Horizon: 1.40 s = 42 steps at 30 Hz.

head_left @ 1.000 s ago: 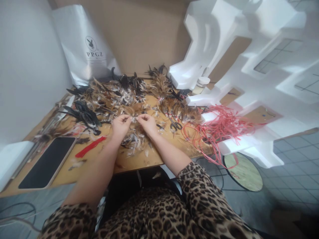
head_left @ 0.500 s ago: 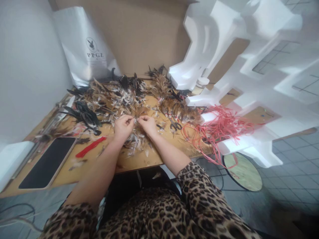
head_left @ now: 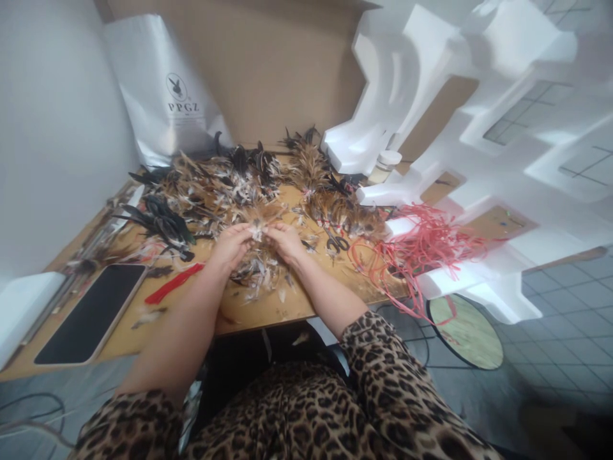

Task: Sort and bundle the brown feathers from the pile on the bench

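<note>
Between my hands is a small bunch of brown feathers (head_left: pixel 258 216) with pale fluffy quill ends. My left hand (head_left: pixel 234 246) pinches it from the left, thumb and fingers together. From the right, my right hand (head_left: pixel 284 241) grips the same bunch with its fingertips. Loose grey and white feathers (head_left: pixel 258 275) lie on the table just below my hands. Behind them spreads a heap of brown and white feathers (head_left: pixel 201 182). A bundle of black feathers (head_left: pixel 160 220) rests to the left.
A phone (head_left: pixel 90 313) and a bundle of red ties (head_left: pixel 173 283) lie at left. Scissors (head_left: pixel 338 243), a row of brown feathers (head_left: pixel 345 214) and tangled pink ribbon (head_left: pixel 431 246) are at right. White foam (head_left: pixel 393 83), a jar (head_left: pixel 384 167) and a silver bag (head_left: pixel 163 96) stand behind.
My left hand has turned and its fingers are more extended. Both hands have closed in around the bunch, showing more of its pale base. Things on the table stay put.
</note>
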Tool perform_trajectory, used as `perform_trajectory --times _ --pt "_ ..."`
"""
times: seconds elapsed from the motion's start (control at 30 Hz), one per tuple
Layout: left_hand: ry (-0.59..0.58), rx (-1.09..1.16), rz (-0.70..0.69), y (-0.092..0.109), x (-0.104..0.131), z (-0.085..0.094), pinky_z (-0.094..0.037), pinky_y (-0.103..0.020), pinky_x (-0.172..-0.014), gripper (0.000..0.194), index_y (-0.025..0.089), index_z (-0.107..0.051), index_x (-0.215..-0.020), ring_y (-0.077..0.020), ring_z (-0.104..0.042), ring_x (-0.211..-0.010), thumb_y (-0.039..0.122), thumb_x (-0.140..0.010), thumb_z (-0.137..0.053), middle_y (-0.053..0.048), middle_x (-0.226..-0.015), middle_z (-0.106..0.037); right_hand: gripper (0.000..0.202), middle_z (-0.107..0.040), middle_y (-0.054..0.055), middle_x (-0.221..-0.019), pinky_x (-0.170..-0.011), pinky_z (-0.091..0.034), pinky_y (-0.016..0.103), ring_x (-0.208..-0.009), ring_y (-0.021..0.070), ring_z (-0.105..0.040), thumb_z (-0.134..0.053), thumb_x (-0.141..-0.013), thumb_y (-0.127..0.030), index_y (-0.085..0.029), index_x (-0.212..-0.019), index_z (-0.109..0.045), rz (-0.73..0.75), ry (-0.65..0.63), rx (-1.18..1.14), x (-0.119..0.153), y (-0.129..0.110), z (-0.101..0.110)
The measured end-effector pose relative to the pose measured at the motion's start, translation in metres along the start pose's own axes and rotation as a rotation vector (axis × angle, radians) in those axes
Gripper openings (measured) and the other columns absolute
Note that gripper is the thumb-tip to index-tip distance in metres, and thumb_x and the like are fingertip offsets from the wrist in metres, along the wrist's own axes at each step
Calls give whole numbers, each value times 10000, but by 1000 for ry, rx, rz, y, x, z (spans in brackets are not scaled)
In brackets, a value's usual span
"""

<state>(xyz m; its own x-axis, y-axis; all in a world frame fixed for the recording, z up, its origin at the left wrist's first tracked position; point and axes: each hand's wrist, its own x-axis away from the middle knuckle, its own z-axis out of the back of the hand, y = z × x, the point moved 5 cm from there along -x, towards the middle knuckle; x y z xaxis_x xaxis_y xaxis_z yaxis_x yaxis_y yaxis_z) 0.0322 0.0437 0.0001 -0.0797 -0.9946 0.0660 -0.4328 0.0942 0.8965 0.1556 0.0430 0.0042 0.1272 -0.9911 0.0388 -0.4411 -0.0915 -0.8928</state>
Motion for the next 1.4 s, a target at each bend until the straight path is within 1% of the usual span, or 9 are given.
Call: perform_trajectory --times 0.07,0.13,0.33,0.47,0.73,0.93,1.07,1.23,1.4 --pt "-60 83 58 -2 1 -1 -418 -183 -509 215 123 -622 -674 -77 -543 -551 156 -499 -742 -5 -624 -614 253 -528 -60 -478 -506 -313 203 -447 48 -422 -739 -499 -287 -138 -606 -565 -12 -31 -25 0 1 -1" --pt "-66 108 83 -3 1 -2 -426 -180 -504 224 122 -618 -689 -76 -549 -554 155 -506 -744 -4 -629 -615 251 -523 -63 -476 -508 -315 203 -446 46 -418 -736 -507 -292 -136 -608 -567 -2 -39 -20 0 1 -2" --pt "37 -4 34 -1 4 -3 -441 -172 -504 281 126 -632 -753 -70 -561 -540 250 -542 -770 -2 -626 -627 228 -529 -67 -505 -514 -313 204 -459 45 -405 -701 -551 -310 -144 -642 -573 77 109 116 2 -1 4" --pt "77 -78 35 -1 4 -2 -440 -167 -503 321 119 -655 -749 -64 -564 -534 259 -500 -803 -4 -642 -640 210 -555 -56 -564 -564 -353 210 -511 54 -437 -686 -561 -305 -144 -641 -578 137 154 198 5 -7 4" --pt "48 -134 -27 -3 0 2 -381 -163 -472 285 111 -684 -718 -55 -523 -503 263 -507 -801 -13 -603 -627 277 -583 -40 -613 -614 -389 227 -543 66 -463 -719 -546 -335 -145 -705 -596 126 135 164 7 -7 2" --pt "94 -252 -113 -1 -2 5 -358 -195 -473 305 126 -695 -745 -56 -472 -456 301 -515 -791 -2 -593 -626 281 -549 -62 -566 -552 -354 206 -509 57 -437 -715 -542 -331 -162 -710 -566 125 121 126 6 -7 2" --pt "55 -291 -136 1 0 3 -354 -199 -485 269 130 -698 -729 -62 -469 -469 304 -539 -778 -3 -588 -622 293 -563 -62 -601 -543 -348 199 -519 55 -452 -725 -521 -300 -163 -722 -560 87 103 67 5 -6 2" --pt "19 -272 -113 4 4 -2 -356 -204 -489 244 135 -693 -699 -67 -466 -466 305 -544 -774 -2 -569 -608 265 -498 -86 -529 -489 -300 198 -441 43 -381 -717 -550 -304 -180 -680 -522 42 17 53 5 -5 2" --pt "135 -329 -145 7 5 0 -364 -216 -491 286 138 -697 -728 -78 -470 -458 312 -518 -782 2 -547 -599 269 -498 -79 -513 -488 -273 200 -455 45 -367 -713 -548 -324 -171 -659 -521 74 27 110 5 -7 4"
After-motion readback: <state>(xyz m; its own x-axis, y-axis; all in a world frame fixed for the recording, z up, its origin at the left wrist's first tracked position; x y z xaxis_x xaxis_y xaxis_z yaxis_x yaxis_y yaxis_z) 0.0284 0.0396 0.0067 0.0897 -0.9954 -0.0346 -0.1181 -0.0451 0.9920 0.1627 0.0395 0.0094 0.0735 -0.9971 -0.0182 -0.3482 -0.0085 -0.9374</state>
